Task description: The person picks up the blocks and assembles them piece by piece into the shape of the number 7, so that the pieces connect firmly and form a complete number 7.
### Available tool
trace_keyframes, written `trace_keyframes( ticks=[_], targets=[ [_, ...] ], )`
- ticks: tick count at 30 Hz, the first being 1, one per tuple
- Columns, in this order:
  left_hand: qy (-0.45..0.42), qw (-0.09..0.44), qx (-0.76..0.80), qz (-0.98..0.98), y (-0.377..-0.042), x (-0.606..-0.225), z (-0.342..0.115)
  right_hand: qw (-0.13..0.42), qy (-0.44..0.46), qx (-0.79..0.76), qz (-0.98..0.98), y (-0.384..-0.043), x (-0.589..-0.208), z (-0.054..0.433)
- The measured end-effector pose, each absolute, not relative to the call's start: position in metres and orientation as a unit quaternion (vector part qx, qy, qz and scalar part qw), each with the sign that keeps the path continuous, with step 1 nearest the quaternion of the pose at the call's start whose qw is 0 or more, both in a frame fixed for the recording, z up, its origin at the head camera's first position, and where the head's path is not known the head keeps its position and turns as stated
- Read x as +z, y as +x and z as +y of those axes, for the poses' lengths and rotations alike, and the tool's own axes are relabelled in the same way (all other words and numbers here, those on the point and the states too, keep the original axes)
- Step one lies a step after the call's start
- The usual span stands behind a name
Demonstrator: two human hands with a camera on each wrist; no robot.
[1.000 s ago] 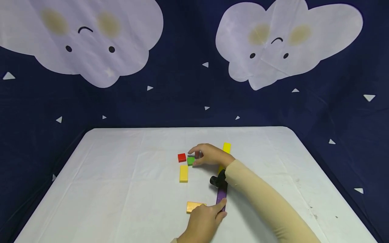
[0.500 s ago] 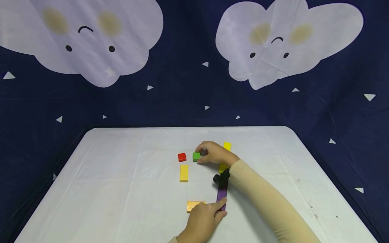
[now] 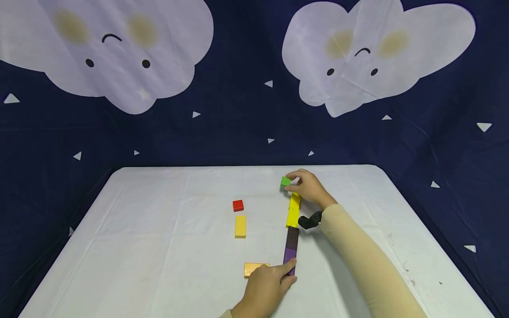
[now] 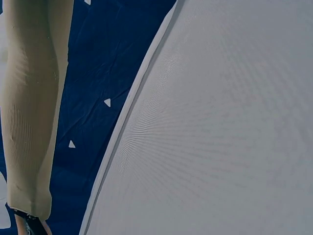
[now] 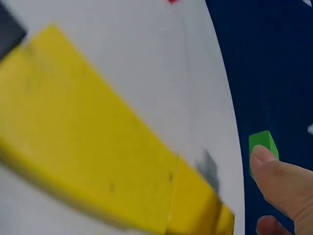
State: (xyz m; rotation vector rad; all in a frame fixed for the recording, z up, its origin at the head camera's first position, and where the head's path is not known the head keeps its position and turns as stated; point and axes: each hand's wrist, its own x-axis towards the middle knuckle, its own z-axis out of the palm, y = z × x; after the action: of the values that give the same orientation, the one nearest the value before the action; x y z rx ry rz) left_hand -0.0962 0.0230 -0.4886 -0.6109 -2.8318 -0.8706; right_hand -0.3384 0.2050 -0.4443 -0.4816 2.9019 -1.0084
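My right hand pinches a small green block between thumb and fingers, just beyond the far end of a row of blocks. In the right wrist view the thumb lies against the green block. The row runs away from me: a purple block, a dark brown block, then yellow blocks. At the near end my left hand holds the purple block, index finger across its top and thumb by its end. Part of the purple block is hidden under the finger.
Left of the row lie a red block, a yellow-orange block and a light orange block, partly behind my left hand. A black wrist camera hangs beside the row. A dark curtain stands behind the white table.
My right hand has picked up the green block from beside the red one and carried it right and away, past the row's far end. The left hand stays at the purple block.
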Motion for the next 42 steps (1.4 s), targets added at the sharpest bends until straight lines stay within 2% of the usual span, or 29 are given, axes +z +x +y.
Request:
trace_keyframes(
  ticks=[6, 17, 29, 36, 42],
  targets=[
    [-0.207, 0.088, -0.283, -0.932, -0.095, -0.490, 0.022, -0.004, -0.108, -0.333, 0.937, -0.342, -0.448, 0.221],
    [-0.208, 0.077, -0.288, -0.932, -0.095, -0.490, 0.022, -0.016, -0.082, -0.327, 0.941, -0.348, -0.458, 0.234],
    [-0.202, 0.052, -0.289, -0.934, -0.096, -0.487, 0.022, 0.028, -0.069, -0.331, 0.941, -0.348, -0.460, 0.233],
    [-0.203, 0.067, -0.288, -0.934, -0.094, -0.486, 0.022, 0.045, -0.060, -0.336, 0.939, -0.346, -0.460, 0.233],
    [-0.201, 0.059, -0.284, -0.936, -0.095, -0.486, 0.022, 0.054, -0.055, -0.334, 0.939, -0.346, -0.463, 0.234]
  ],
)
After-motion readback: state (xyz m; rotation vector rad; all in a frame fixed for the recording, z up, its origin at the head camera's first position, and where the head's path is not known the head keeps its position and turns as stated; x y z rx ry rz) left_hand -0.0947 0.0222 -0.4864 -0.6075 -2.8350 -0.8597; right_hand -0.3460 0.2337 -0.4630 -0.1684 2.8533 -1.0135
